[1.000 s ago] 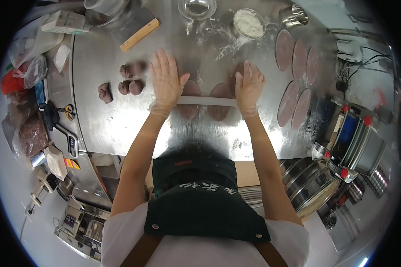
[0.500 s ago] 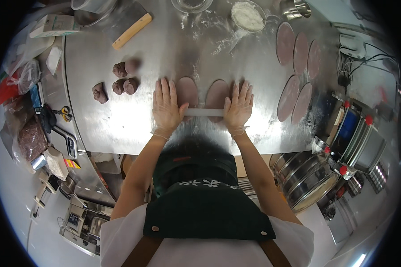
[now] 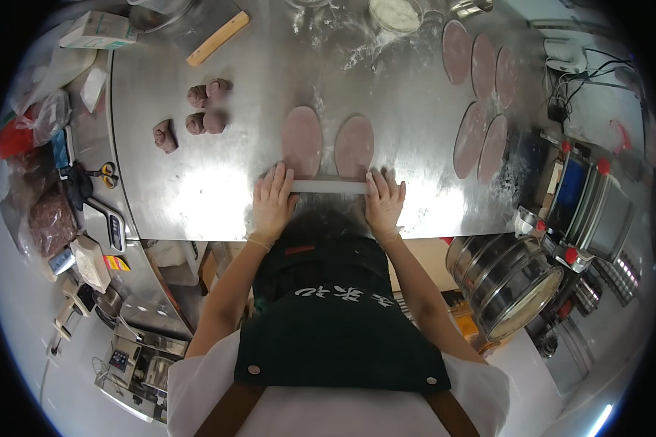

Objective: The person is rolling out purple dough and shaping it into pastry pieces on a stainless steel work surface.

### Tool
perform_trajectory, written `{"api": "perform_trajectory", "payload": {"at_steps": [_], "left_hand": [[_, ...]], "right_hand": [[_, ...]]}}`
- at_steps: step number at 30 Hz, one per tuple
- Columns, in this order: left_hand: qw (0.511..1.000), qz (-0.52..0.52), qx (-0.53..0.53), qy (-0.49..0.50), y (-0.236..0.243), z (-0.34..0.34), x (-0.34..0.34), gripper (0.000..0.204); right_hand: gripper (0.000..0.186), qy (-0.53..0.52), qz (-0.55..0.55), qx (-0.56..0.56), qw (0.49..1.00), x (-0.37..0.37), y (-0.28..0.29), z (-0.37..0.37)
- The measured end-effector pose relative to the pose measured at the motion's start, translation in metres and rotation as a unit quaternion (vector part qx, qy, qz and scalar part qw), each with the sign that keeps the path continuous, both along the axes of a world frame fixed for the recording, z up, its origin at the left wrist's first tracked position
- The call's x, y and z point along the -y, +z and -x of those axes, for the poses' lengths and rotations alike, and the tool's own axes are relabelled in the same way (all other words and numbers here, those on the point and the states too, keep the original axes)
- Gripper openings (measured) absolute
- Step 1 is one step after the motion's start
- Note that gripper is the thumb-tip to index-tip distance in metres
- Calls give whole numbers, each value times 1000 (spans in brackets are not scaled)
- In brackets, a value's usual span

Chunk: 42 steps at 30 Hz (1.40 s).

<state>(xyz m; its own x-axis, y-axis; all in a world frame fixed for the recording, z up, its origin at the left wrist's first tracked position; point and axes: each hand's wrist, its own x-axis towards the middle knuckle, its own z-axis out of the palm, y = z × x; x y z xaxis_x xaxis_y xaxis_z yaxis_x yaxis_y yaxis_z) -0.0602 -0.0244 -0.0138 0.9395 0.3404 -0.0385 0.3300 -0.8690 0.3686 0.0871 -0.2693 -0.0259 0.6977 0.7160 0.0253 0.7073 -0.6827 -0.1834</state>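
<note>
A pale rolling pin (image 3: 332,187) lies crosswise near the table's front edge, at the near ends of two flat mauve dough ovals. My left hand (image 3: 275,204), in a thin clear glove, rests on the pin's left end with its fingers stretched forward. On the right end lies my right hand (image 3: 384,204), gloved too, fingers extended over the pin. The left dough oval (image 3: 302,142) is longer than the right dough oval (image 3: 355,146). Several small mauve dough lumps (image 3: 215,121) sit to the left, one of them (image 3: 165,136) apart from the others.
Several rolled ovals (image 3: 470,138) lie at the table's right. A bowl of white flour (image 3: 396,14) and a wooden-handled tool (image 3: 219,38) are at the far side. Scissors (image 3: 108,175) and bags stand left; a round metal drum (image 3: 496,284) is at right, below table level.
Both hands and the rolling pin have drawn back toward me over the ovals, whose surfaces now show almost fully. My fingers have slid back on the pin. The whole view has shifted slightly.
</note>
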Motion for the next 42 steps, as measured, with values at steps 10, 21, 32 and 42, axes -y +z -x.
{"api": "perform_trajectory", "payload": {"at_steps": [10,21,32,42], "left_hand": [[997,-13,-74,-30,13,-74,-43,89],[994,-86,-57,-22,14,-170,-93,91],[987,-48,141,62,4,-180,-106,84],[993,-116,-18,-17,13,-203,-115,91]], "right_hand": [[73,0,18,-74,997,-47,14,-70],[78,-71,56,14,996,-118,20,-144],[61,-80,-106,117,984,-111,7,-167],[62,133,-84,-1,988,-103,16,-180]]}}
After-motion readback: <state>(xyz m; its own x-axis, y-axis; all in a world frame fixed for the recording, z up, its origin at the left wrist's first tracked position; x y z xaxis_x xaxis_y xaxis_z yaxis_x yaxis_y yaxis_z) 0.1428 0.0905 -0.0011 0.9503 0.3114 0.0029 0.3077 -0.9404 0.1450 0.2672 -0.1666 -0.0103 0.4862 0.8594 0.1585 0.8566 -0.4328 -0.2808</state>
